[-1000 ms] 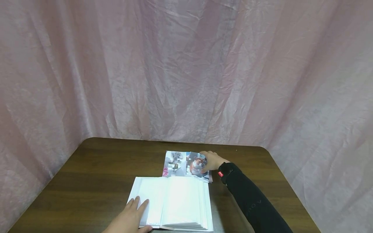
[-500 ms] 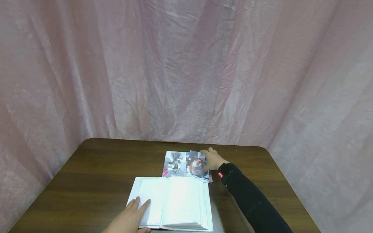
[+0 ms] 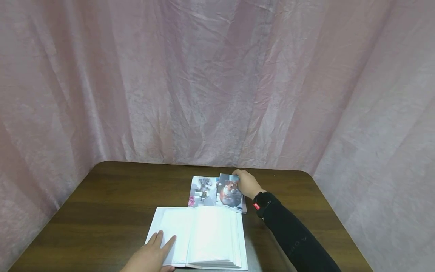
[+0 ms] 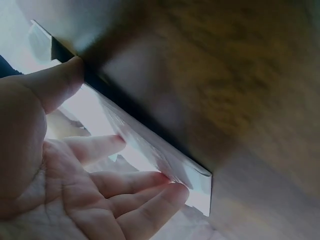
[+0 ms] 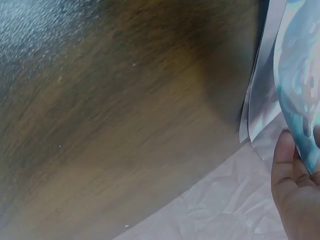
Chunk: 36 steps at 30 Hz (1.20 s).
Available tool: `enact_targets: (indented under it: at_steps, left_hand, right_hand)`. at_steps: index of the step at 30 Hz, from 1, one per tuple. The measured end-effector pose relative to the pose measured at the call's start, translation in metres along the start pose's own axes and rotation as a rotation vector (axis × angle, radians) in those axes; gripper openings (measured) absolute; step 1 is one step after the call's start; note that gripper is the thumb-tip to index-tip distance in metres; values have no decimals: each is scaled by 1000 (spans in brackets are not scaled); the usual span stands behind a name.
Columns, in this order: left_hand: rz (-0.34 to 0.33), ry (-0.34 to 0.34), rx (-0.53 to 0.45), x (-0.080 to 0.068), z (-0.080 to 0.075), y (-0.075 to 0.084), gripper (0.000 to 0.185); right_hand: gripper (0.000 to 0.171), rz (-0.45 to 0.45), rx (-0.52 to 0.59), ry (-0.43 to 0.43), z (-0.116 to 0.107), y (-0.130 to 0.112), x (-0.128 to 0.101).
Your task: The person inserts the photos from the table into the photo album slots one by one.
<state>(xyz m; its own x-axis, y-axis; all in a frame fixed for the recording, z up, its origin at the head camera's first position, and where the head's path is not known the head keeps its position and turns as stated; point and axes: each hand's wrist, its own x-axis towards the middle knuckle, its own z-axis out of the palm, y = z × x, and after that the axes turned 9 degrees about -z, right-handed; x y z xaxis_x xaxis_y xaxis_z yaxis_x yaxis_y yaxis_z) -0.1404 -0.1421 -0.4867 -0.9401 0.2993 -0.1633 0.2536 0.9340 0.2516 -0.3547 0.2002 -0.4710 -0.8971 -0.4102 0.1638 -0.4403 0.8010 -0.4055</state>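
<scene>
Our right hand (image 3: 249,186) pinches a raised photo (image 3: 229,194); other photos (image 3: 202,190) lie beside it, unfiled; the album (image 3: 211,235) under our spread left hand (image 3: 150,254) looks blank through glare

Support surface: table (image 3: 102,219), dark brown, wood-grain top, far corners rounded, sheen visible in places; an open white album (image 3: 214,234) lies at the near side, about the centre, with the thicker page block on the right; a photo print (image 3: 204,189) lies just beyond the album; loose sheets (image 5: 262,95) lie right of that print; a white speck (image 3: 274,175) sits far right.
</scene>
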Motion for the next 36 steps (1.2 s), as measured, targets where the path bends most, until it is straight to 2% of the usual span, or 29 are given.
enact_targets:
  at_steps: [7, 14, 19, 26, 29, 33, 36]
  left_hand:
    - [-27, -25, 5, 2, 5, -1, 75]
    - [-64, -43, 15, 1, 9, 2, 69]
    - [-93, -70, 19, 1, 10, 6, 66]
    - [-45, -33, 8, 0, 13, 1, 66]
    - [-30, -36, 15, 1, 15, 0, 66]
    - [-9, -39, 46, 2, 18, -1, 66]
    - [31, -20, 75, 2, 19, -2, 66]
  right_hand:
    - [33, -3, -3, 37, -1, 0, 1]
    - [31, -1, 7, 109, -8, -2, 2]
    - [30, -1, 19, 113, -11, -5, 1]
    - [29, 2, 55, 144, -19, -7, 2]
    - [29, 24, 93, 160, -25, -7, 3]
    - [29, 53, 155, 185, -32, -7, 4]
    - [30, 61, 186, 201, -35, -8, 5]
